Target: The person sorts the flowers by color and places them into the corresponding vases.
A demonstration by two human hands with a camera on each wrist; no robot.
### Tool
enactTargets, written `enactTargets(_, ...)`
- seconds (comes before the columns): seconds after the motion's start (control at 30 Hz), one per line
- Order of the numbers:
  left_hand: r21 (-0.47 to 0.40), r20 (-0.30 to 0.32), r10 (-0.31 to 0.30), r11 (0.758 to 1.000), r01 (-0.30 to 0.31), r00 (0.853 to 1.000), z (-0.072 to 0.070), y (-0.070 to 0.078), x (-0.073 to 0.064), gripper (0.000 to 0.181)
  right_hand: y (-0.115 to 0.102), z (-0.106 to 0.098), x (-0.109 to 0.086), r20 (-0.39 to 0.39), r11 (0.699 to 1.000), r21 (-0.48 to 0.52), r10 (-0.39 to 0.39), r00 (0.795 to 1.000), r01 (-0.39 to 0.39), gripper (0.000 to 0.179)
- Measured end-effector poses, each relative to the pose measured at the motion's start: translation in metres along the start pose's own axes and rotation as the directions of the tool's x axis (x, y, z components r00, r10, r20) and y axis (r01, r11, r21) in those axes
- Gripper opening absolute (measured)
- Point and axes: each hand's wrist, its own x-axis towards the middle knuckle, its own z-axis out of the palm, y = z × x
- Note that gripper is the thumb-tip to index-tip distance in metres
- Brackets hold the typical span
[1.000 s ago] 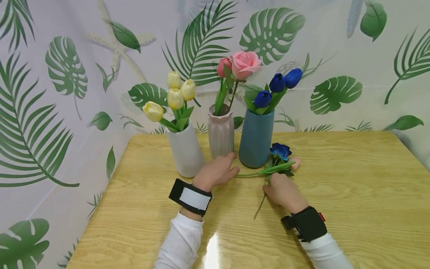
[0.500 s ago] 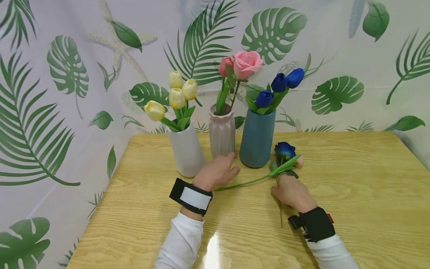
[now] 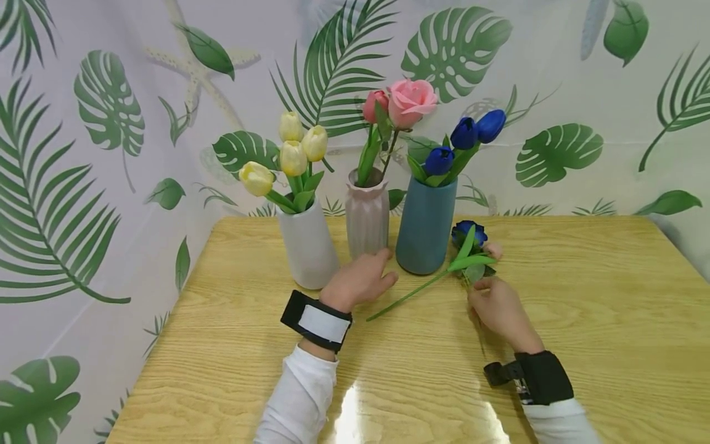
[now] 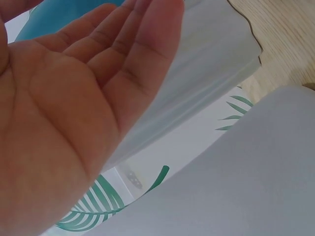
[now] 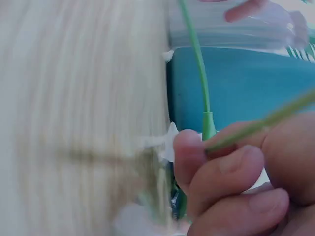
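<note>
My right hand [image 3: 501, 311] pinches the thin stem of a blue rose [image 3: 468, 233] between thumb and fingers, low over the table. In the right wrist view this olive stem [image 5: 266, 120] runs out from the fingertips. A green-stemmed flower [image 3: 413, 296] lies slantwise on the table; its leaves cross the rose, and a pale pink bloom [image 3: 493, 250] shows beside them. My left hand [image 3: 357, 280] stays low in front of the ribbed pink vase [image 3: 368, 216], fingers loosely extended and holding nothing. The left wrist view shows its palm; whether it touches the vase I cannot tell.
A white vase [image 3: 310, 253] with yellow tulips stands left of the pink vase, which bears a pink rose and a pink bud. To the right is a teal vase [image 3: 426, 228] with blue tulips. Leaf-print cloth [image 3: 554, 80] hangs behind the wooden table [image 3: 599, 296].
My right hand has moved right, drawing the blue rose's stem with it. The green-stemmed flower has turned, its stem end swinging toward the front. My left hand has barely moved.
</note>
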Motion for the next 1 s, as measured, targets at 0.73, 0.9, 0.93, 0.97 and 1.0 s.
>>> enactTargets(0.73, 0.045, -0.008, 0.028, 0.999, -0.027, 1.0, 0.01, 0.003, 0.006, 0.045, -0.006, 0.0, -0.042, 0.163, 0.831, 0.537, 0.066, 0.984, -0.144, 0.03)
enactTargets(0.9, 0.049, -0.021, 0.047, 0.998, -0.046, 0.999, 0.011, 0.004, 0.006, 0.044, -0.014, -0.001, -0.049, 0.057, 0.927, 0.364, 0.074, 0.996, -0.09, 0.031)
enactTargets(0.93, 0.047, -0.022, 0.048, 0.998, -0.047, 0.999, 0.011, 0.004, 0.006, 0.044, -0.016, -0.001, -0.051, 0.036, 0.948, 0.309, 0.064, 0.997, -0.072, 0.03)
enactTargets(0.97, 0.045, -0.023, 0.049, 0.998, -0.048, 0.999, 0.011, 0.005, 0.006, 0.044, -0.018, -0.001, -0.053, 0.012, 0.969, 0.242, 0.047, 0.999, -0.048, 0.028)
enactTargets(1.0, 0.043, -0.025, 0.048, 0.998, -0.047, 0.999, 0.01, 0.006, 0.006, 0.045, -0.019, -0.002, -0.056, -0.011, 0.985, 0.168, 0.027, 1.0, -0.024, 0.026)
